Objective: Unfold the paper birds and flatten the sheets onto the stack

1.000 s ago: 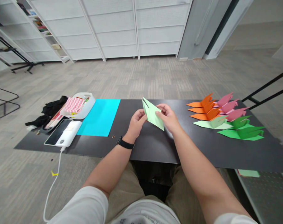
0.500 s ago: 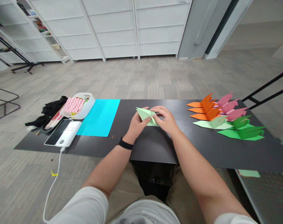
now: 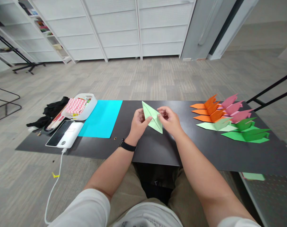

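Note:
Both my hands hold a folded light green paper (image 3: 152,116) just above the black table (image 3: 157,148). It is a long pointed diamond shape, tilted, with one tip up-left and the other down-right. My left hand (image 3: 138,124) pinches its left edge, and a black watch sits on that wrist. My right hand (image 3: 170,119) pinches the right side near the middle crease.
A cyan paper sheet (image 3: 102,118) lies left of my hands. Further left are a white device (image 3: 64,134) with a cable, a white tray (image 3: 80,106) of patterned papers and black cloth (image 3: 52,110). Folded orange (image 3: 207,110), pink (image 3: 234,108) and green (image 3: 246,132) paper pieces lie at right.
The green paper was held up, then pressed flat toward the table half a second ago. Now both hands have lifted and tilted it upright again.

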### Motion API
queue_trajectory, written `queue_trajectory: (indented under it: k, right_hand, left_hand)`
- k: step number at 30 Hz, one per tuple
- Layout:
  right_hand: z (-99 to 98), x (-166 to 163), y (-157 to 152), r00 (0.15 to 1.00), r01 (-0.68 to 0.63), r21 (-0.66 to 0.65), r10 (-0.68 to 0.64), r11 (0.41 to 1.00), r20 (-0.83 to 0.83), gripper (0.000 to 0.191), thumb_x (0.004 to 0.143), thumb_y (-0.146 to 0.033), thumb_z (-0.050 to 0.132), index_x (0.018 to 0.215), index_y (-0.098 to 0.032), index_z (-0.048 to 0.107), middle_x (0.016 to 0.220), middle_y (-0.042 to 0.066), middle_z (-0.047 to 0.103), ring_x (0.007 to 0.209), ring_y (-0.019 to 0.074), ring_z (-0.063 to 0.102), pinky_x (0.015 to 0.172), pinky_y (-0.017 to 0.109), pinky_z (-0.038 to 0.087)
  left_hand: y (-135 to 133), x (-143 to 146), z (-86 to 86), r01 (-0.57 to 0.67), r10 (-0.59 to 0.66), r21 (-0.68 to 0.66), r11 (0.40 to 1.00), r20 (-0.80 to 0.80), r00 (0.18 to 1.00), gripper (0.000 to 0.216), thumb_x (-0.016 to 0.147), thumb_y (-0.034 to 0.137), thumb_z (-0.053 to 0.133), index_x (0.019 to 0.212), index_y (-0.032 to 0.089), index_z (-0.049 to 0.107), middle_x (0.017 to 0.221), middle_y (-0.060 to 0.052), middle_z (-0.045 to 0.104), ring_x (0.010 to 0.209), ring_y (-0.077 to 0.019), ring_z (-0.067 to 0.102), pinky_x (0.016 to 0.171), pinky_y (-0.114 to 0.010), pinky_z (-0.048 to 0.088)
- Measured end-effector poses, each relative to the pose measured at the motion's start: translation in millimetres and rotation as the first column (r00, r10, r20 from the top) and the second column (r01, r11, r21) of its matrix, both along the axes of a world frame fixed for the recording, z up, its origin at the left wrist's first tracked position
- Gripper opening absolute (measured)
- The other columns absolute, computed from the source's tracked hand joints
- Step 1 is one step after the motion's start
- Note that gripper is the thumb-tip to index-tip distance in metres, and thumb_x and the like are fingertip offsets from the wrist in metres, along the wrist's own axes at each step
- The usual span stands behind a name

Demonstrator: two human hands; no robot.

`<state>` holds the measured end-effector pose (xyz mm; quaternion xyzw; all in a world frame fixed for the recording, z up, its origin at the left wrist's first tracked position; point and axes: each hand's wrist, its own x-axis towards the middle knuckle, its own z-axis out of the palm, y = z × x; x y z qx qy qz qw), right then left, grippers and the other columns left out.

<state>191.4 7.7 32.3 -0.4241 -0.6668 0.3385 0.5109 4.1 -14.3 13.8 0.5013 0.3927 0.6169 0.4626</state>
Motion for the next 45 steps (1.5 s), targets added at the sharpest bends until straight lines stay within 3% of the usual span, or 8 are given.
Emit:
queue_trajectory:
  k: [4, 13, 25, 29, 33, 37, 42, 45]
  right_hand:
    - [1.2, 1.7, 4.2, 0.988, -0.011, -0.086, -0.003, 0.996, -0.155, 0.03, 0.089, -0.037, 0.07, 0.117, -0.029, 0.068, 0.098, 0.001, 0.068, 0.077, 0.0174, 0.06, 0.072, 0.033, 0.052]
    - [1.1, 3.1, 5.9, 0.97, -0.165, -0.194, 0.123, 0.967, -0.212, 0.033, 0.087, -0.043, 0.073, 0.117, -0.029, 0.073, 0.115, 0.004, 0.071, 0.083, 0.0181, 0.063, 0.079, 0.035, 0.056]
    - [5.2, 5.1, 6.6, 0.955, -0.188, -0.247, 0.119, 0.951, -0.271, 0.009, 0.079, -0.029, 0.068, 0.072, -0.023, 0.066, 0.127, 0.005, 0.064, 0.11, 0.0259, 0.063, 0.085, 0.039, 0.058]
    - [5.4, 4.7, 5.5, 0.952, -0.198, -0.235, 0.129, 0.952, -0.279, 0.01, 0.083, -0.035, 0.068, 0.086, -0.026, 0.072, 0.124, 0.005, 0.064, 0.104, 0.0245, 0.064, 0.082, 0.038, 0.057]
    - [-0.3, 3.0, 7.2, 0.974, -0.161, -0.203, 0.122, 0.966, -0.191, 0.034, 0.081, -0.044, 0.079, 0.111, -0.029, 0.073, 0.118, 0.004, 0.066, 0.084, 0.0176, 0.06, 0.079, 0.035, 0.055]
    - [-4.2, 3.2, 8.9, 0.98, -0.145, -0.174, 0.118, 0.974, -0.159, 0.026, 0.08, -0.041, 0.081, 0.1, -0.027, 0.074, 0.117, 0.005, 0.064, 0.082, 0.0169, 0.059, 0.075, 0.034, 0.054]
    - [3.9, 5.5, 6.0, 0.979, -0.138, -0.142, 0.114, 0.98, -0.168, 0.018, 0.079, -0.039, 0.082, 0.083, -0.026, 0.071, 0.125, 0.008, 0.063, 0.11, 0.0254, 0.064, 0.087, 0.039, 0.056]
    - [8.3, 6.6, 3.9, 0.979, -0.126, -0.107, 0.106, 0.986, -0.172, 0.02, 0.079, -0.042, 0.083, 0.083, -0.027, 0.071, 0.133, 0.008, 0.063, 0.128, 0.03, 0.06, 0.101, 0.045, 0.055]
  left_hand:
    - [-2.4, 1.6, 3.7, 0.005, -0.005, 0.05, 0.999, -0.006, 1.0, 0.07, 0.086, 0.047, 0.089, 0.141, 0.026, 0.051, 0.11, -0.006, 0.073, 0.093, -0.0188, 0.074, 0.086, -0.033, 0.061]
    - [0.2, -0.4, 2.2, -0.06, 0.062, 0.06, 0.996, -0.026, 0.998, 0.052, 0.09, 0.045, 0.085, 0.129, 0.024, 0.059, 0.109, -0.006, 0.072, 0.093, -0.018, 0.072, 0.086, -0.032, 0.058]
    - [-1.1, -4.6, -4.4, 0.025, -0.023, -0.053, 0.998, 0.035, 0.999, 0.041, 0.097, 0.062, 0.068, 0.105, 0.021, 0.071, 0.1, -0.005, 0.072, 0.088, -0.0199, 0.069, 0.075, -0.031, 0.059]
    - [-0.8, -0.8, -0.5, -0.011, 0.011, -0.012, 1.0, -0.01, 1.0, 0.044, 0.085, 0.05, 0.088, 0.114, 0.022, 0.07, 0.1, -0.005, 0.074, 0.088, -0.0187, 0.07, 0.08, -0.031, 0.058]
    - [-1.5, 0.8, 4.1, -0.01, 0.011, 0.036, 0.999, -0.03, 0.999, 0.052, 0.084, 0.045, 0.089, 0.126, 0.022, 0.069, 0.118, -0.01, 0.076, 0.101, -0.0222, 0.073, 0.089, -0.035, 0.06]
    - [-1.8, -0.4, 2.1, -0.017, 0.018, 0.035, 0.999, -0.033, 0.999, 0.056, 0.084, 0.046, 0.089, 0.131, 0.021, 0.07, 0.122, -0.012, 0.076, 0.108, -0.0248, 0.074, 0.094, -0.038, 0.061]
    - [-1.6, -0.4, -3.1, 0.042, -0.039, 0.028, 0.999, -0.099, 0.994, 0.058, 0.085, 0.047, 0.089, 0.134, 0.022, 0.072, 0.129, -0.013, 0.071, 0.11, -0.0241, 0.071, 0.093, -0.036, 0.062]
    - [-1.5, -1.7, -2.5, -0.003, 0.021, 0.08, 0.997, -0.229, 0.973, 0.047, 0.084, 0.051, 0.089, 0.119, 0.022, 0.08, 0.136, -0.015, 0.062, 0.12, -0.0267, 0.067, 0.09, -0.035, 0.063]
